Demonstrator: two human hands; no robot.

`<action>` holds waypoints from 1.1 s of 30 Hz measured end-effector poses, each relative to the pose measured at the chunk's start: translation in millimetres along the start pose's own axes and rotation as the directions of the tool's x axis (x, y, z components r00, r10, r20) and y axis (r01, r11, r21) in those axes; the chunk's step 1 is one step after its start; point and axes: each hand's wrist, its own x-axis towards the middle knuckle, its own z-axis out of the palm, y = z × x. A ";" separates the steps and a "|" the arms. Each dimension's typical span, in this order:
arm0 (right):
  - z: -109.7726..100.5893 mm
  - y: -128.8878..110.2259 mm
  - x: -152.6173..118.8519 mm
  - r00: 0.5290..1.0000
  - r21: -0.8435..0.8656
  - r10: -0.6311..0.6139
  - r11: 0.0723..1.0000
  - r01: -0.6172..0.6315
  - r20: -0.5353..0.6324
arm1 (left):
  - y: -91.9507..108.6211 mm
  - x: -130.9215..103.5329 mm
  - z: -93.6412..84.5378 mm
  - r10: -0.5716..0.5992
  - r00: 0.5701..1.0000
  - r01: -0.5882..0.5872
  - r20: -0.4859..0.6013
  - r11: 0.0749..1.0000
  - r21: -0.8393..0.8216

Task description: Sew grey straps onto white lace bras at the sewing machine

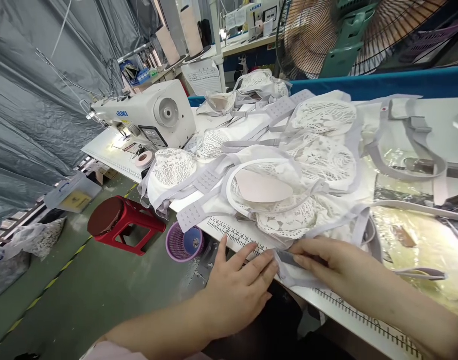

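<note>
A white lace bra lies near the table's front edge, one cup turned up with a pale pink oval pad inside it. My right hand is closed, thumb and fingers pinching a grey band at the near side of the lace. Beside it my left hand is open, fingers spread over the printed ruler, the fingertips touching the band's left end. More white lace bras are heaped behind it, some overlapping.
A white sewing machine stands at the left, with a tape roll near it. Grey straps and clear plastic bags lie at the right. On the floor are a red stool and purple basket. A large fan is behind.
</note>
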 end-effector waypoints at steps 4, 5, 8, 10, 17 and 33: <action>-3.8 -0.2 0.8 0.999 0.042 0.013 0.999 -0.015 0.039 | 0.3 0.3 0.6 -0.004 1.000 0.004 -0.004 1.000 0.005; -4.0 -0.3 0.8 0.999 0.046 0.022 0.999 -0.024 0.043 | 0.2 0.2 0.7 -0.003 1.000 0.003 -0.002 1.000 0.003; -2.3 -0.6 0.8 0.999 0.040 0.032 0.999 -0.031 -0.011 | -0.4 -0.6 0.0 0.001 1.000 -0.001 -0.006 1.000 -0.017; 0.1 -1.0 1.0 0.998 0.022 0.030 0.999 -0.029 -0.064 | -1.6 -0.1 -0.9 0.000 1.000 -0.001 -0.015 0.999 -0.035; 3.8 -5.7 -0.7 0.979 0.069 0.087 0.995 -0.075 -0.187 | -15.2 27.4 1.2 0.053 0.993 -0.070 -0.106 0.983 -0.168; 7.8 7.1 2.2 0.976 0.555 0.194 0.825 -0.108 -0.099 | -31.0 78.1 -23.1 0.197 0.903 -0.112 0.382 0.966 -0.234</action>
